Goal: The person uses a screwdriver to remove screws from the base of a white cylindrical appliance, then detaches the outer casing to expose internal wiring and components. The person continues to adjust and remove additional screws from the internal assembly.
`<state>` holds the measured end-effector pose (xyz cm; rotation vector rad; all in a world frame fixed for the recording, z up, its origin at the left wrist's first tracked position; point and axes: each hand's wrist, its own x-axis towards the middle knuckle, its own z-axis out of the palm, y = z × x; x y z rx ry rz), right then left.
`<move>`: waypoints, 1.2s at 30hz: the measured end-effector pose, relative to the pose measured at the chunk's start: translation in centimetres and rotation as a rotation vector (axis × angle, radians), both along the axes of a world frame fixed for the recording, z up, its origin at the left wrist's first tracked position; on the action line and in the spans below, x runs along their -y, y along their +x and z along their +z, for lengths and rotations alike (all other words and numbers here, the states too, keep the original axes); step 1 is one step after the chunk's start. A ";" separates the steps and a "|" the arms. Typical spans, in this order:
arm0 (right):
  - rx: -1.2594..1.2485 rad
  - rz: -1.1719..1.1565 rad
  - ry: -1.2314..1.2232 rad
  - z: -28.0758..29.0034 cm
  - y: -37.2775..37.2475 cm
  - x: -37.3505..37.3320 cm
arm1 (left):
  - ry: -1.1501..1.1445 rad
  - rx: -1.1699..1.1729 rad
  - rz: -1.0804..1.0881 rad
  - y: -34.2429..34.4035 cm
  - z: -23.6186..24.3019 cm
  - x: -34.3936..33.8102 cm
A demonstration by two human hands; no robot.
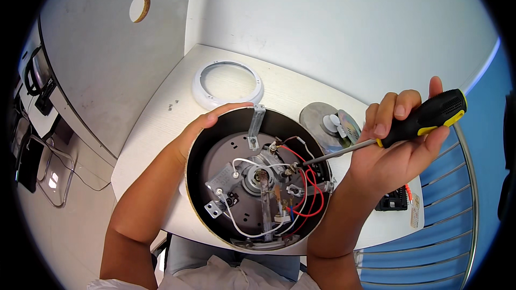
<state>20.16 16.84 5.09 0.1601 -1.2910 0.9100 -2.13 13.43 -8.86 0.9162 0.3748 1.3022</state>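
Observation:
A round, dark-walled appliance housing (220, 130), like a rice cooker body turned bottom up, lies with its inside showing. Within it are a grey plate, metal brackets, white wires (241, 233) and red wires (321, 200). My left hand (205, 122) grips the housing's upper left rim, its fingers over the edge. In my right hand (391, 157) is a screwdriver (427, 119) with a black and yellow handle, slanting down to the left. Its tip meets a wire terminal (291, 170) right of the plate's middle; exact seating is too small to tell.
A white plastic ring (203, 95) lies beyond the housing on the white table (145, 145). Small screws (171, 107) rest left of it. At the right are a metal disc (317, 121), a black case (393, 200) and a metal railing (473, 198). White panel behind.

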 end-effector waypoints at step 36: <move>-0.053 -0.176 -0.206 0.3 0.1 -1.2 | 0.005 -0.079 0.064 0.5 0.7 0.4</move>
